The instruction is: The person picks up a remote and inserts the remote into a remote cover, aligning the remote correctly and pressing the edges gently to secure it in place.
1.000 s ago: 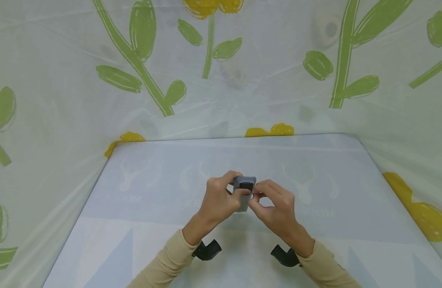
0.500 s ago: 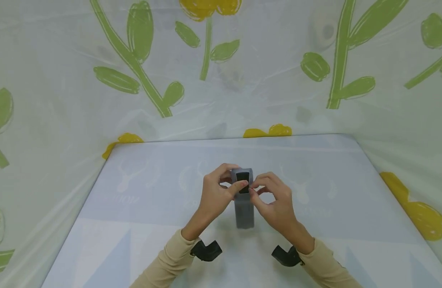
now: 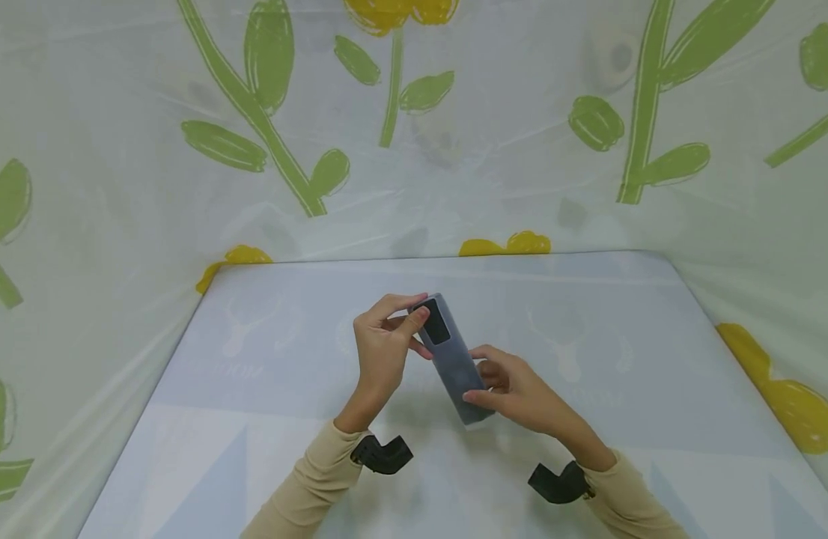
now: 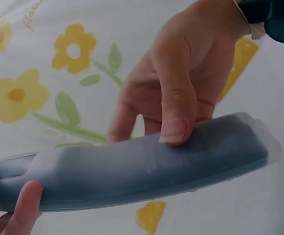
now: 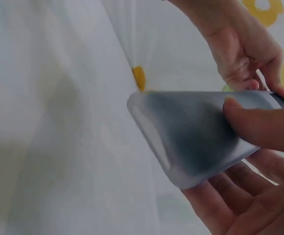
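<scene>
A long blue-grey remote control in a translucent sleeve is held slanting above the table. A dark panel shows at its upper end through an opening in the sleeve. My left hand pinches that upper end, its thumb on the panel's edge. Lower down, my right hand grips the remote near its bottom end, thumb on the upper face and fingers underneath, as the right wrist view shows. In the left wrist view, the sleeve stands out past the remote's far end.
A white and pale-blue table cover lies under both hands. Behind and beside the table hangs a white curtain printed with green leaves and yellow flowers. Black wrist mounts sit at both tan sleeves.
The remote's top has tipped up and left, and its lower end has swung to the right. My right hand has moved from the upper edge down to the bottom end; the left keeps its pinch.
</scene>
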`<move>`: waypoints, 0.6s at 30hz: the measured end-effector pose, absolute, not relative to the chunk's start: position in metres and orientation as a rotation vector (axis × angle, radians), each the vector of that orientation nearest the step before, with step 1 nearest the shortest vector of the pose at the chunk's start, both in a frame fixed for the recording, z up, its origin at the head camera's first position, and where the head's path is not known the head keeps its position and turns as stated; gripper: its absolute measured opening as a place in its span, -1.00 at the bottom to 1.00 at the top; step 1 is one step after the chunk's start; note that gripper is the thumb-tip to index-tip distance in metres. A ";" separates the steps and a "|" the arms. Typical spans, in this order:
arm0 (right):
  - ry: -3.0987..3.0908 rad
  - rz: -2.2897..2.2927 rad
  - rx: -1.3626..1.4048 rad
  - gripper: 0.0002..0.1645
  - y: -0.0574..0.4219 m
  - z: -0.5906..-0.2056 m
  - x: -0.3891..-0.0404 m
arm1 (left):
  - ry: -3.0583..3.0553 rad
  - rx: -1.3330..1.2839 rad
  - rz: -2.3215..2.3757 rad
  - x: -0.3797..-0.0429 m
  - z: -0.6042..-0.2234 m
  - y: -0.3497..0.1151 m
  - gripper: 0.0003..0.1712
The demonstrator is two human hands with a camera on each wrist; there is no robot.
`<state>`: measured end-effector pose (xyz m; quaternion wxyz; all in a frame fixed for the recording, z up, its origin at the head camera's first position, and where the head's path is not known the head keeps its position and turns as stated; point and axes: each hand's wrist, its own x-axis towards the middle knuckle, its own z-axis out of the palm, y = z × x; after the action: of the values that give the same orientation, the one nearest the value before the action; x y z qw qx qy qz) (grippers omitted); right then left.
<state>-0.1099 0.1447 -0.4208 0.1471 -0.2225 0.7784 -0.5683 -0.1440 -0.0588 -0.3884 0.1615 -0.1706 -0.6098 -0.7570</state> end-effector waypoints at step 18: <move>2.276 -1.623 -0.635 -0.85 0.160 -0.440 -0.109 | -1.691 -0.558 -2.269 -0.140 -0.392 -0.062 -0.81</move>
<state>-0.1090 0.1595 -0.4403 0.1373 -0.2194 0.7865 -0.5608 -0.1400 -0.0621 -0.3920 0.1282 -0.1920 -0.5813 -0.7803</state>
